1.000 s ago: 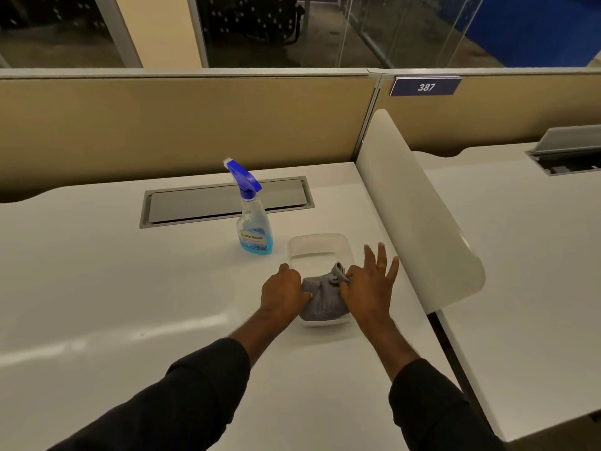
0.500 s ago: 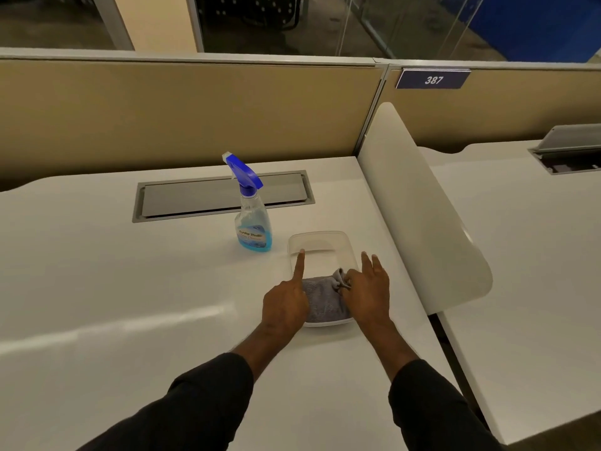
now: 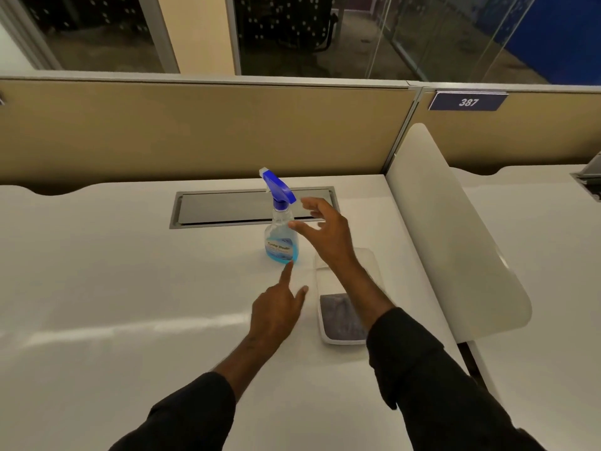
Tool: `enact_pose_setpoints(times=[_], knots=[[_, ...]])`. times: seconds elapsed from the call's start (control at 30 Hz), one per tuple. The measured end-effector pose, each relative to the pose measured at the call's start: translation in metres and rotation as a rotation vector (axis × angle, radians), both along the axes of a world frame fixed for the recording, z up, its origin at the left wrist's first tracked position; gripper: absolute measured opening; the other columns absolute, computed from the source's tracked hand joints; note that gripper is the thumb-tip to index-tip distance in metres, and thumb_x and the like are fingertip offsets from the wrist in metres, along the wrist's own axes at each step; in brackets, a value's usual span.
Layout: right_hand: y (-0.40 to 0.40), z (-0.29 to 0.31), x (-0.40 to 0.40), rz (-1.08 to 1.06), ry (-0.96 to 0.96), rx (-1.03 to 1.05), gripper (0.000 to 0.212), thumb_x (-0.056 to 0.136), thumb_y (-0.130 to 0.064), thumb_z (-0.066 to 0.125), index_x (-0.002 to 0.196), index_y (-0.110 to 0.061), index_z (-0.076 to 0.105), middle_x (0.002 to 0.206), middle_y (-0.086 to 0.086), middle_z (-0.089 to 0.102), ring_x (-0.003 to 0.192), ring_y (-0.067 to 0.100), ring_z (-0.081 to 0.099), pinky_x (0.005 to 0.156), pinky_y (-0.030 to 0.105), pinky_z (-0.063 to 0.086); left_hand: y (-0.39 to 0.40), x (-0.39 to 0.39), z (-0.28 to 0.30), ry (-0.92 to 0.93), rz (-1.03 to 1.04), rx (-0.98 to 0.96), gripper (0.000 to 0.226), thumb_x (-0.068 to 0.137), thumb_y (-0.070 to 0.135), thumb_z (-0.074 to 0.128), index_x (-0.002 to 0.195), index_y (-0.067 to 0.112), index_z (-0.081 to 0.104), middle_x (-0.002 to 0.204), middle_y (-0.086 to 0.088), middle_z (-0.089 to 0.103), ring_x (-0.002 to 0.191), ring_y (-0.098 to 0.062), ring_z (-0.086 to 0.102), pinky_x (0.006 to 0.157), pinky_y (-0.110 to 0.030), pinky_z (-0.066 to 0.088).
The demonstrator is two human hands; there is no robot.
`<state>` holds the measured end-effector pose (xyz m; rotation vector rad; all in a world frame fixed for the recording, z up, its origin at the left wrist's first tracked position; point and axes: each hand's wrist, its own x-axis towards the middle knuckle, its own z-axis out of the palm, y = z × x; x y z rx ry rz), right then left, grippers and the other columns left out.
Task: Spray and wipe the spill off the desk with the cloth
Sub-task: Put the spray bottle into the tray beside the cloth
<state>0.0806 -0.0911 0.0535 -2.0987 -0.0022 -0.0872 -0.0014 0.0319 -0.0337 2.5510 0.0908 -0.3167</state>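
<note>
A clear spray bottle with blue liquid and a blue trigger head stands upright on the white desk. My right hand hovers open just right of the bottle, fingers spread, a small gap from its neck. My left hand is lower, holding nothing, its index finger pointing toward the bottle's base. A grey cloth lies in the near end of a shallow clear tray; my right forearm crosses over the tray. I cannot make out a spill on the desk.
A grey cable hatch is set into the desk behind the bottle. A tan partition wall closes the back. A white curved divider stands at the right edge, with another desk beyond it.
Both hands have left the cloth in the tray. My right hand has risen and moved left toward the spray bottle. My left hand has shifted left, still pointing.
</note>
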Motion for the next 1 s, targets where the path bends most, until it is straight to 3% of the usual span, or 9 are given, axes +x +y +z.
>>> enact_pose_setpoints(times=[0.07, 0.13, 0.23, 0.37, 0.43, 0.57, 0.67, 0.83, 1.0], knots=[[0.014, 0.003, 0.015, 0.019, -0.038, 0.009, 0.06, 0.086, -0.037, 0.08, 0.136, -0.015, 0.056, 0.136, 0.004, 0.065, 0.115, 0.012, 0.059, 0.087, 0.019, 0.051, 0.023, 0.01, 0.008, -0.141, 0.099, -0.066, 0.054, 0.095, 0.052, 0.047, 0.144, 0.031, 0.037, 0.109, 0.001, 0.069, 0.085, -0.01, 0.062, 0.079, -0.025, 0.051], [0.024, 0.003, 0.026, 0.014, -0.044, 0.022, 0.058, 0.084, -0.038, 0.081, 0.132, -0.015, 0.057, 0.131, 0.004, 0.067, 0.109, 0.01, 0.059, 0.079, 0.013, 0.048, 0.043, 0.027, 0.016, -0.25, 0.18, -0.16, 0.041, 0.095, 0.038, 0.056, 0.134, 0.026, 0.05, 0.11, 0.0, 0.069, 0.085, -0.01, 0.062, 0.078, -0.024, 0.05], [0.033, -0.001, 0.034, -0.018, -0.03, 0.023, 0.051, 0.085, -0.035, 0.081, 0.125, -0.012, 0.058, 0.122, 0.006, 0.068, 0.102, 0.016, 0.064, 0.072, 0.012, 0.047, 0.059, 0.057, 0.027, -0.249, 0.195, -0.253, 0.047, 0.092, 0.033, 0.064, 0.135, 0.022, 0.049, 0.125, -0.003, 0.063, 0.097, -0.015, 0.063, 0.081, -0.026, 0.051], [0.033, 0.003, 0.035, -0.05, -0.069, 0.015, 0.045, 0.086, -0.029, 0.081, 0.12, -0.006, 0.062, 0.115, 0.012, 0.071, 0.099, 0.022, 0.067, 0.079, 0.024, 0.054, 0.061, 0.086, 0.038, -0.136, 0.1, -0.268, 0.065, 0.089, 0.037, 0.067, 0.145, 0.022, 0.039, 0.147, -0.006, 0.048, 0.127, -0.024, 0.052, 0.104, -0.042, 0.046], [0.025, 0.015, 0.033, -0.063, -0.098, 0.028, 0.044, 0.084, -0.027, 0.083, 0.119, -0.005, 0.065, 0.11, 0.013, 0.072, 0.094, 0.018, 0.066, 0.078, 0.026, 0.054, 0.059, 0.094, 0.044, -0.133, 0.042, -0.247, 0.069, 0.088, 0.038, 0.068, 0.147, 0.021, 0.036, 0.151, -0.006, 0.043, 0.133, -0.025, 0.047, 0.109, -0.045, 0.041], [-0.004, 0.056, 0.025, -0.066, -0.167, 0.075, 0.037, 0.08, -0.023, 0.086, 0.111, -0.007, 0.073, 0.095, 0.01, 0.076, 0.086, 0.023, 0.071, 0.077, 0.029, 0.058, 0.044, 0.098, 0.062, -0.311, -0.014, -0.323, 0.061, 0.087, 0.034, 0.07, 0.141, 0.019, 0.047, 0.144, -0.004, 0.053, 0.128, -0.021, 0.052, 0.103, -0.039, 0.045], [-0.028, 0.087, 0.018, -0.048, -0.232, 0.071, 0.032, 0.08, -0.024, 0.084, 0.11, -0.015, 0.074, 0.091, 0.002, 0.076, 0.085, 0.017, 0.071, 0.08, 0.026, 0.059, 0.023, 0.097, 0.08, -0.392, -0.068, -0.433, 0.054, 0.085, 0.035, 0.073, 0.134, 0.019, 0.056, 0.135, -0.002, 0.061, 0.12, -0.017, 0.058, 0.097, -0.035, 0.049], [-0.065, 0.102, 0.004, -0.066, -0.247, 0.022, 0.033, 0.084, -0.023, 0.081, 0.115, -0.016, 0.071, 0.089, -0.007, 0.072, 0.084, 0.004, 0.069, 0.078, 0.009, 0.053, -0.014, 0.09, 0.09, -0.378, -0.163, -0.456, 0.048, 0.081, 0.044, 0.074, 0.124, 0.023, 0.064, 0.126, 0.003, 0.066, 0.114, -0.013, 0.06, 0.096, -0.034, 0.05], [-0.087, 0.079, -0.01, -0.083, -0.154, -0.018, 0.041, 0.085, -0.022, 0.081, 0.123, -0.009, 0.069, 0.097, -0.002, 0.072, 0.088, 0.008, 0.069, 0.082, 0.012, 0.052, -0.04, 0.082, 0.07, -0.279, -0.207, -0.387, 0.046, 0.08, 0.047, 0.073, 0.121, 0.028, 0.066, 0.123, 0.005, 0.068, 0.114, -0.013, 0.059, 0.095, -0.028, 0.042]])
